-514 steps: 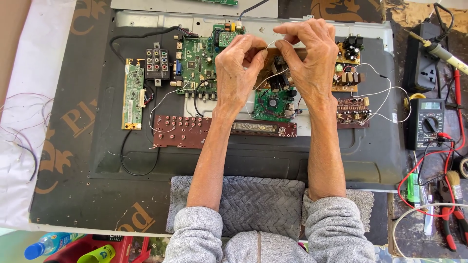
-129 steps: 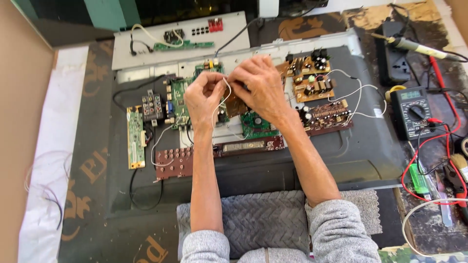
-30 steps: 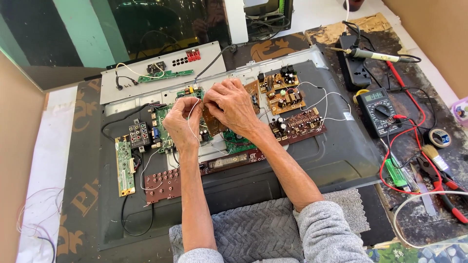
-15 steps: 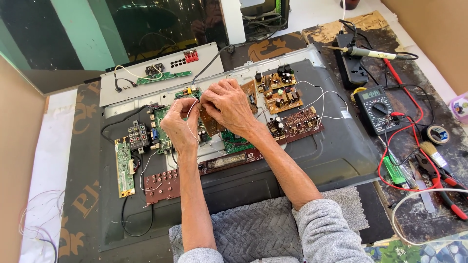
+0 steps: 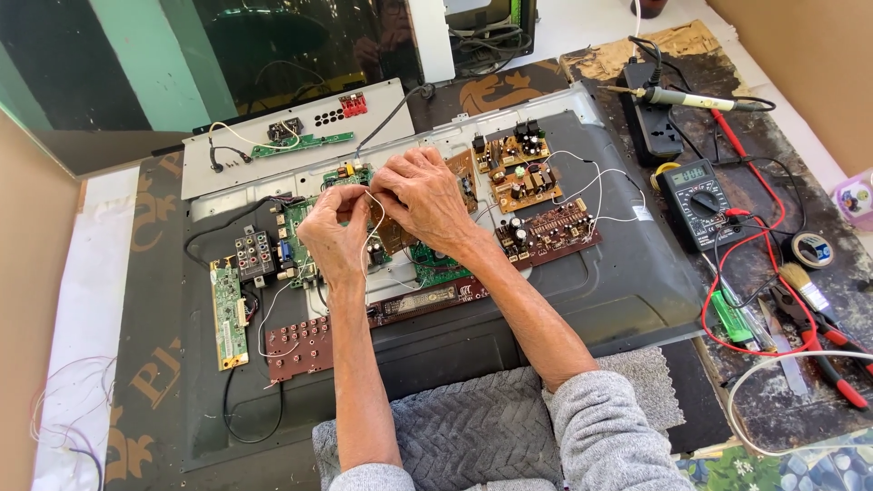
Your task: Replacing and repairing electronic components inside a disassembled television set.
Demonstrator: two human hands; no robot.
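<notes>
At the bottom centre lies a grey cloth (image 5: 482, 427). Mid-frame, the left hand (image 5: 335, 235) and right hand (image 5: 423, 195) pinch a thin white wire (image 5: 377, 227) between fingertips, above the green circuit board (image 5: 309, 227). Upper right lies a soldering iron (image 5: 691, 98).

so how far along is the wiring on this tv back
Done, by the look of it: several circuit boards lie exposed on the TV back panel, white leads already running between some. In hand: the left hand and right hand pinch a thin white wire above the green main board. Left: the soldering iron and multimeter lie untouched at the right, so this wire seems not yet joined.
</notes>
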